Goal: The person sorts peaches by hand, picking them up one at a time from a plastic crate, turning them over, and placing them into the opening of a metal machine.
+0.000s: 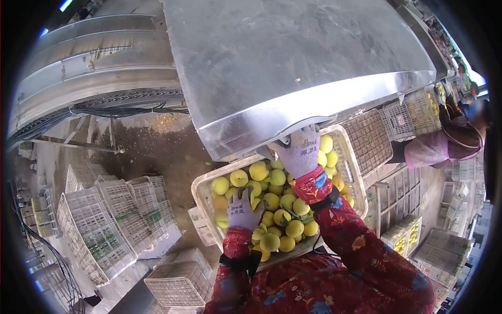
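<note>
A pale plastic crate (pixel 357 163) full of round yellow-green fruits (pixel 270 242), which look like peaches, stands below the metal machine edge. My left hand (pixel 242 210), in a light purple glove with dark fingertips, rests over the fruits on the crate's left side. Its fingers and thumb are apart and bent downward, touching the fruits. My right hand (pixel 300 150), gloved the same way, is at the metal lip above the crate's far side. Its thumb points left, while the lip partly covers the other fingertips; whatever they may hold is hidden.
A large grey metal housing (pixel 298 57) fills the space ahead. Empty-looking crates (pixel 112 220) are stacked at left, with another crate (pixel 178 285) at lower left. A brown crate (pixel 366 138) stands at right. Beyond it, a person (pixel 444 141) is beside more crates. Black cables (pixel 130 111) run along the left frame.
</note>
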Available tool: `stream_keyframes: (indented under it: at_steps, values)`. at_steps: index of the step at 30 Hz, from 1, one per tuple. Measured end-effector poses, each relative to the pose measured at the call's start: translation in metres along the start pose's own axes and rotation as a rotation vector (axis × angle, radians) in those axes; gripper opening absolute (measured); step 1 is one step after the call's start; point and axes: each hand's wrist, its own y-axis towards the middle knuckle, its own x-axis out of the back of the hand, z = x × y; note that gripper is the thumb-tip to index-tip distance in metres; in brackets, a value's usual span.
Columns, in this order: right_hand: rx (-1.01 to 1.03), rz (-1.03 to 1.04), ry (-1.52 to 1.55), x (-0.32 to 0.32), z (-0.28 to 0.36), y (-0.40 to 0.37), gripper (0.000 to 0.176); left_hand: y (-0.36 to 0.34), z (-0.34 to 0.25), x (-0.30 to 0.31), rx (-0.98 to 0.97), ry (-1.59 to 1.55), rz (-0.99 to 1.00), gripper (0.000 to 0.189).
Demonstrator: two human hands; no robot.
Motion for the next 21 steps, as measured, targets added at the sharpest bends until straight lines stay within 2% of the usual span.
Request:
stream_keyframes:
  at_steps: [1,2,4,5,7,8,9,10,12,13,15,16,18,20,21]
  values:
    - [-0.038,-0.006,0.131,0.020,-0.003,-0.001,0.065,0.000,0.015,-0.028,-0.129,0.288,-0.102,0.066]
    - [-0.272,0.138,0.381,0.041,-0.010,-0.008,0.062,0.001,0.013,-0.030,-0.098,0.354,-0.030,0.064]
    - [-0.340,0.105,0.400,0.060,-0.037,-0.032,0.059,0.004,0.004,-0.032,-0.042,0.484,0.113,0.060]
    - [-0.262,0.184,0.192,0.060,-0.055,-0.043,0.059,0.008,0.004,-0.033,-0.012,0.467,0.120,0.059]
    - [-0.106,0.337,-0.207,0.047,-0.083,-0.061,0.060,0.022,0.024,-0.033,-0.103,0.377,0.196,0.057]
    - [-0.100,0.395,-0.338,0.031,-0.088,-0.064,0.060,0.031,0.036,-0.034,-0.147,0.339,0.230,0.057]
    - [-0.100,0.456,-0.465,0.013,-0.078,-0.061,0.061,0.030,0.048,-0.034,-0.222,0.243,0.066,0.061]
    - [-0.096,0.514,-0.591,-0.002,-0.078,-0.058,0.062,0.031,0.047,-0.026,-0.206,0.050,0.027,0.060]
    - [-0.078,0.544,-0.555,-0.016,-0.092,-0.055,0.067,0.028,0.040,-0.007,-0.172,-0.338,-0.047,0.060]
    - [-0.083,0.536,-0.495,-0.011,-0.092,-0.055,0.066,0.028,0.043,-0.018,-0.109,-0.861,-0.030,0.058]
    - [-0.067,0.476,-0.301,0.008,-0.082,-0.061,0.062,0.023,0.030,-0.012,-0.066,-1.359,0.076,0.056]
    - [-0.046,0.443,-0.262,0.022,-0.063,-0.065,0.067,0.021,0.015,-0.007,-0.042,-1.616,0.127,0.056]
    - [-0.088,0.486,0.090,0.048,-0.031,-0.071,0.078,0.016,0.000,-0.010,-0.117,-1.689,0.131,0.055]
    - [-0.134,0.439,0.410,0.058,-0.016,-0.072,0.079,0.014,-0.007,-0.011,-0.145,-1.794,0.108,0.056]
    - [-0.154,0.417,0.570,0.061,-0.010,-0.070,0.079,0.009,-0.014,-0.002,-0.159,-1.702,0.105,0.058]
